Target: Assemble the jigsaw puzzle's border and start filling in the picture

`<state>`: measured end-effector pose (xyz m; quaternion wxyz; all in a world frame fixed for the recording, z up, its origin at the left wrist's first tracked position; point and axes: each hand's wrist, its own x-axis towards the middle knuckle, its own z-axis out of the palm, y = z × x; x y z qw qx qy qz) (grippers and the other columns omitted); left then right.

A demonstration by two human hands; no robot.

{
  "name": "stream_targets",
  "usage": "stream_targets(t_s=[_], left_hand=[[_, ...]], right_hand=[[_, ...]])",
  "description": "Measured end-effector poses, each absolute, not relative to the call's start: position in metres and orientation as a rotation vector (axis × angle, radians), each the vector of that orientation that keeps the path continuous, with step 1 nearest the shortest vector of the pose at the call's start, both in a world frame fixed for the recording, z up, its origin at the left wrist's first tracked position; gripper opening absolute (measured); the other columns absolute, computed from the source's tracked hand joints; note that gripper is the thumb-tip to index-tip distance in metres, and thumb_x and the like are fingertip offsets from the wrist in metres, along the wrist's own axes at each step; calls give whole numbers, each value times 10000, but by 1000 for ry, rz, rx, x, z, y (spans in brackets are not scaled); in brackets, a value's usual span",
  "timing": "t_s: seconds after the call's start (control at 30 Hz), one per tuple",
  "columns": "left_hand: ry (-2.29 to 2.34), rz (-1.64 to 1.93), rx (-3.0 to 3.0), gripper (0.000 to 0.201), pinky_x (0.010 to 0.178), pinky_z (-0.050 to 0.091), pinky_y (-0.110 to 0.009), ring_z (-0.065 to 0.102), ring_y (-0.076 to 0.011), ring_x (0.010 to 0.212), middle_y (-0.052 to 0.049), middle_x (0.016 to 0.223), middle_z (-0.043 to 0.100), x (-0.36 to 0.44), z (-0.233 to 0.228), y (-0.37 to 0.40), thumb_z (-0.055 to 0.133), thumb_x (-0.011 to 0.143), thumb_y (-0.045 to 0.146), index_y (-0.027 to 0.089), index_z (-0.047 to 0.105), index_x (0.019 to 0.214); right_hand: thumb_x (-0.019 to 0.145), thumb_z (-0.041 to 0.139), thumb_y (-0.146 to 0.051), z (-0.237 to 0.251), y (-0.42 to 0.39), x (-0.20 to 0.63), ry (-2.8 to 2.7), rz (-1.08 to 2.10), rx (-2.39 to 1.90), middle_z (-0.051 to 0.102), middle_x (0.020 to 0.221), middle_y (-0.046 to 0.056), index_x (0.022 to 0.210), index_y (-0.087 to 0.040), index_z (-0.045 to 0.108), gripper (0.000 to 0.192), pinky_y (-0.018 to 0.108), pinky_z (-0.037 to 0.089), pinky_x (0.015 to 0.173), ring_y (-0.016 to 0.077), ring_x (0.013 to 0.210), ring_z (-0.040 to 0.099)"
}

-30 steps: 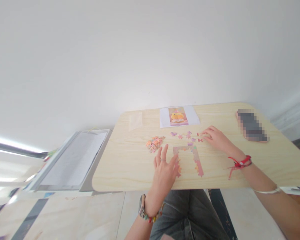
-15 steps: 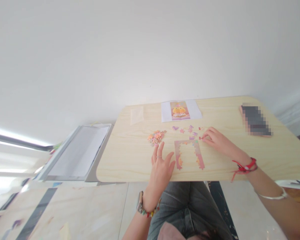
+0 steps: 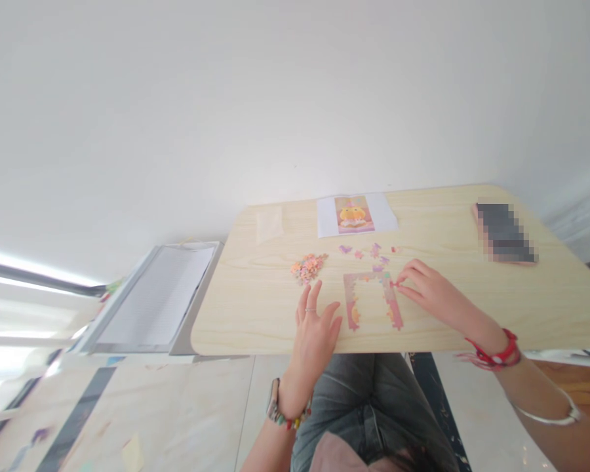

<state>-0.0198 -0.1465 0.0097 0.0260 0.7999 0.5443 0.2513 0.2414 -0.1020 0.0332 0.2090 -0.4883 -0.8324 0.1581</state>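
Note:
Between thumb and fingertip my right hand [image 3: 429,292] pinches a small reddish puzzle piece [image 3: 396,284], close to the right side of a partly joined puzzle frame [image 3: 348,298]. That frame has a top and two sides, with its near side open. My left hand [image 3: 316,324] rests with fingers spread at the left of the frame, holding nothing. Just beyond its fingertips is a heap of mixed puzzle pieces [image 3: 309,267]. Several loose purple and pink pieces [image 3: 375,250] lie above the frame, and a small red piece [image 3: 394,249] sits to their right.
At the back of the table [image 3: 236,308] lies a white sheet with a printed picture [image 3: 354,214] of a yellow figure. A clear plastic bag [image 3: 269,224] is at back left. A dark, pixelated phone-like object [image 3: 505,233] lies at right. Left of the table stands a paper-topped tray [image 3: 157,298].
My right hand has moved slightly nearer to me with the pinched piece, from above the frame's right corner to beside its right side. My left hand is nearly unmoved.

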Motion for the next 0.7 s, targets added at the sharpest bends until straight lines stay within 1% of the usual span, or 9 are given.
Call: stream_targets(t_s=[0.17, 0.4, 0.53, 0.7], left_hand=[[1666, 783, 2462, 198, 1012, 387, -514, 229, -331, 1331, -108, 1406, 282, -16, 10, -147, 537, 827, 160, 208, 611, 1004], [1635, 790, 2461, 198, 1008, 390, -515, 227, -333, 1329, -106, 1395, 284, -14, 11, -146, 526, 833, 159, 211, 615, 1002], [1655, 809, 2467, 192, 1006, 398, -511, 238, -328, 1327, -105, 1396, 296, -15, 10, -145, 530, 829, 149, 208, 619, 989], [1665, 804, 2472, 189, 999, 412, -503, 252, -321, 1327, -95, 1403, 313, -15, 10, -146, 551, 818, 148, 211, 621, 981]], right_hand=[[878, 426, -298, 34, -99, 256, -2306, 429, -1394, 555, 886, 66, 853, -224, 573, 167, 392, 466, 792, 224, 851, 572], [857, 441, -300, 12, -77, 278, -2230, 371, -1530, 544, 888, 74, 834, -209, 570, 159, 401, 463, 805, 232, 858, 573], [848, 445, -273, 9, -63, 281, -2241, 395, -1520, 553, 883, 74, 824, -200, 572, 148, 387, 462, 800, 224, 860, 575], [842, 459, -289, 9, -55, 279, -2272, 388, -1506, 552, 874, 67, 822, -201, 579, 150, 371, 468, 767, 211, 821, 573]])
